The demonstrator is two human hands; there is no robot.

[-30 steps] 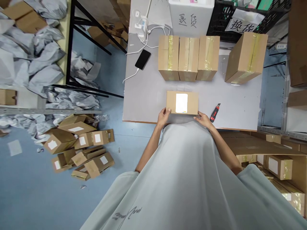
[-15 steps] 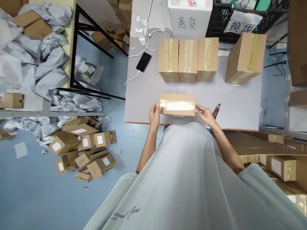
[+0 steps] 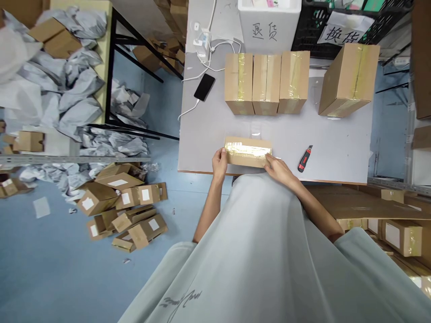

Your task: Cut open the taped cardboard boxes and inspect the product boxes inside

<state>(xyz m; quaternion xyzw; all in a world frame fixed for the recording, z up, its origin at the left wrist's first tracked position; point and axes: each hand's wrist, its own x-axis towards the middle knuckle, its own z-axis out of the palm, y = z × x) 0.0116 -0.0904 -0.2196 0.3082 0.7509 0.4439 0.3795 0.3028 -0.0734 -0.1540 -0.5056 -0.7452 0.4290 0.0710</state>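
A small cardboard box with shiny clear tape along its top lies at the front of the grey table. My left hand grips its left end, thumb at the upper edge. At its right end, my right hand holds the corner, fingertips on the tape. To the right of that hand lies a red and black box cutter with its tip pointing away from me.
Behind stand three taped boxes in a row and a larger box. A phone on a cable lies left. A white bin and black crate stand at the back. Opened boxes litter the floor.
My right hand has shifted left and over the box's right corner, away from the box cutter. The box has turned slightly, its right end now nearer me.
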